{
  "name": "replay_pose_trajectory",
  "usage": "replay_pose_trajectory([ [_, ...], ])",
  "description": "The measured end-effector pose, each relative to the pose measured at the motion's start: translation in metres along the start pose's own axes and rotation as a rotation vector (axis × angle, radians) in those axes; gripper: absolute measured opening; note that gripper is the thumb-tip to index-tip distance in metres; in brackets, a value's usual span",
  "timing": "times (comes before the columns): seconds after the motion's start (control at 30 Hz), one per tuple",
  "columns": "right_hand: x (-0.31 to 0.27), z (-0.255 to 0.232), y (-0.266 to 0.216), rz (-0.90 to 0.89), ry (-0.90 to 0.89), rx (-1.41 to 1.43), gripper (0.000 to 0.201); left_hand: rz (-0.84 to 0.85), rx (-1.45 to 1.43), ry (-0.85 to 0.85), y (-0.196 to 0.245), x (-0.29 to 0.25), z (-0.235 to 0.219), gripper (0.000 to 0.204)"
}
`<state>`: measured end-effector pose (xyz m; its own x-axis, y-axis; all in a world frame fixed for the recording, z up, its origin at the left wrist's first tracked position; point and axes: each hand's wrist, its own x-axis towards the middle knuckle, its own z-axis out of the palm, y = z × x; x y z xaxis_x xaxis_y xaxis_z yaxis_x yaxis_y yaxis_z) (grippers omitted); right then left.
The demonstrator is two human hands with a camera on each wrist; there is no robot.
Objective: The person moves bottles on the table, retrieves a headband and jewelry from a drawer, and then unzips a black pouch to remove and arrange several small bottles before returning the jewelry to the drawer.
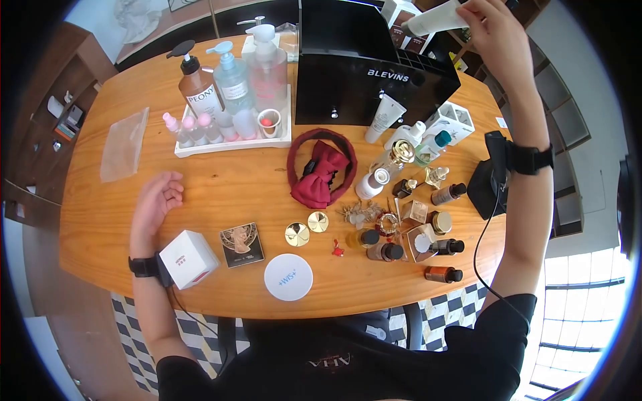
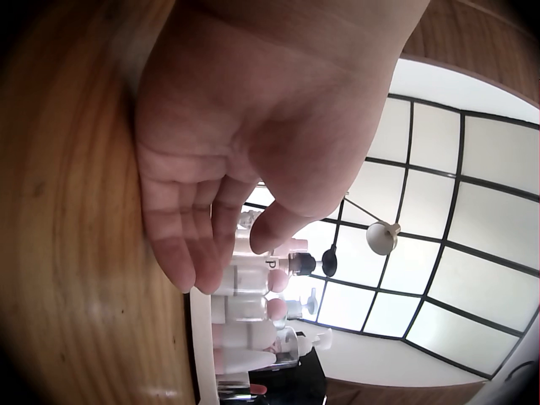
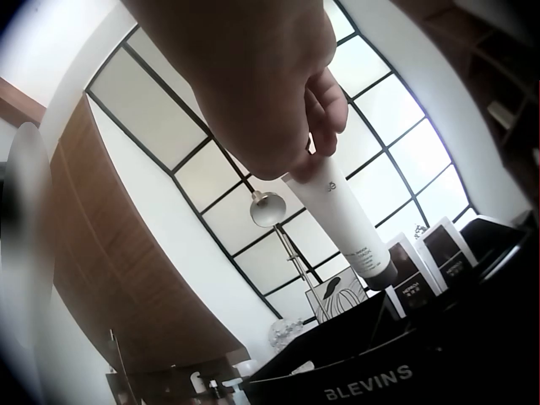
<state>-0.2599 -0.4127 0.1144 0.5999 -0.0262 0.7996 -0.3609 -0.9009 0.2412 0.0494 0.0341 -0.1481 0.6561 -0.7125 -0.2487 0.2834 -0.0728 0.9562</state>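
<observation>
My right hand (image 1: 498, 40) pinches a white squeeze tube (image 1: 436, 19) by its flat end, high over the right part of a black cosmetics organizer (image 1: 348, 97) lettered BLEVINS. In the right wrist view the tube (image 3: 342, 215) slants with its dark cap down, close to white-and-dark boxes (image 3: 411, 278) standing in the organizer. On the left of the table my left hand (image 1: 159, 200) rests on its side, fingers loosely curled, holding nothing. Its palm (image 2: 245, 110) fills much of the left wrist view. Near that wrist is a white box (image 1: 189, 259).
A white tray (image 1: 234, 147) holds pump bottles and small bottles. A burgundy bow headband (image 1: 322, 170) lies mid-table. Another white tube (image 1: 386, 119) stands before the organizer, with several bottles and jars to the right. A round white case (image 1: 288, 277) lies near the front edge.
</observation>
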Motion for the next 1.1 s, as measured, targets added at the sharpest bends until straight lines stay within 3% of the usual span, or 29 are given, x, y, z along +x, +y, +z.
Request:
replay_pose_trajectory([
  [0.27,0.001,0.055,0.026,0.074,-0.221,0.018,0.013,-0.005,-0.003,-0.002,0.0,0.0,0.001,0.031],
  [0.4,0.002,0.087,0.045,-0.06,-0.194,0.07,0.017,0.0,-0.009,-0.015,0.0,0.0,0.0,0.031],
  [0.5,-0.001,0.126,0.072,0.155,-0.287,0.208,0.02,-0.001,-0.005,-0.011,0.0,0.0,-0.001,0.031],
  [0.6,0.003,0.131,0.072,0.232,-0.363,0.193,0.026,-0.001,-0.006,-0.017,-0.001,0.001,-0.003,0.031],
  [0.7,0.002,0.126,0.067,0.279,-0.384,0.256,0.027,-0.006,0.001,-0.014,-0.002,0.001,-0.002,0.032],
  [0.8,-0.003,0.116,0.073,0.158,-0.262,0.23,0.03,-0.017,0.001,-0.022,-0.004,0.003,-0.005,0.033],
  [0.9,0.001,0.043,-0.004,0.315,-0.188,0.382,0.025,-0.022,0.006,-0.026,-0.006,0.004,-0.008,0.034],
  [0.93,-0.003,0.04,0.0,0.203,-0.162,0.351,0.035,-0.019,0.009,-0.027,-0.006,0.003,-0.007,0.034],
  [1.03,-0.027,0.038,0.011,0.066,-0.378,0.532,0.025,-0.014,0.017,-0.024,-0.005,0.003,-0.007,0.034],
  [1.1,-0.042,0.011,-0.033,-0.07,-0.531,0.626,0.017,-0.023,0.018,-0.029,-0.007,0.006,-0.01,0.034],
])
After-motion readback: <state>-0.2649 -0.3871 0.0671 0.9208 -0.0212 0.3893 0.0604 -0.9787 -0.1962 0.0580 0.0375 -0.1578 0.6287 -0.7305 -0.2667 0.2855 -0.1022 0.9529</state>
